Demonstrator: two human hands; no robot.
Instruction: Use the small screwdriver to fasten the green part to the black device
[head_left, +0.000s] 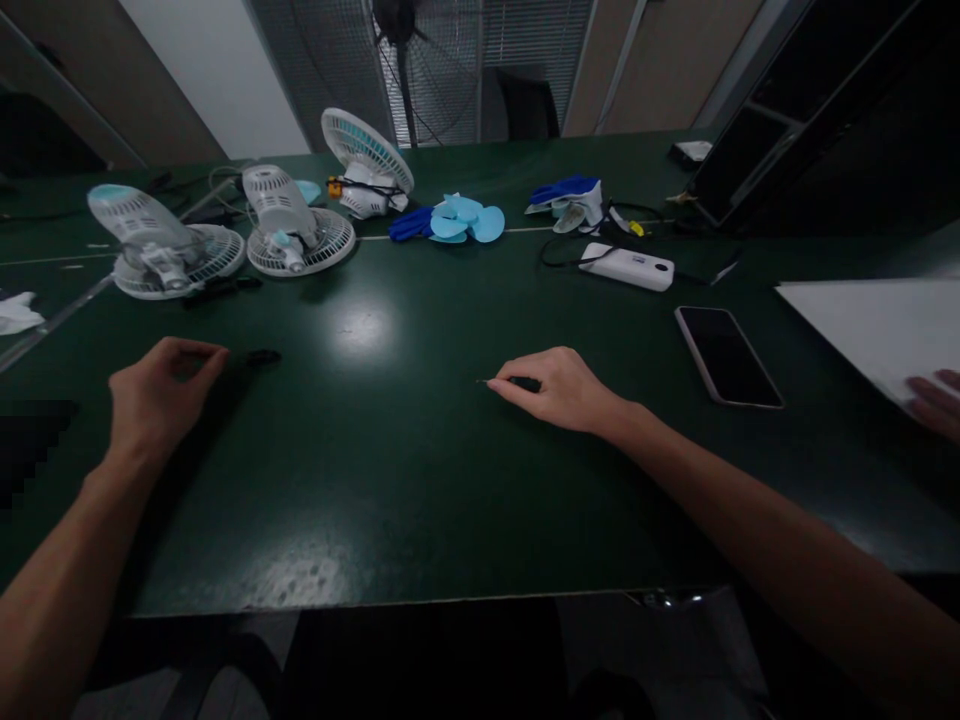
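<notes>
My right hand rests over the green table and is closed round a small dark-handled screwdriver. Its thin metal tip points left past my fingertips. Off to the left, my left hand hovers low with thumb and forefinger pressed together. Whatever is in that pinch, if anything, is too small to make out. Just right of those fingertips lies a small black object, its kind unclear in the dim light.
Behind my hands stand white fans, light-blue fan blades, blue-and-white gloves and a white power bank. A phone lies to the right. Another person's hand touches a white sheet.
</notes>
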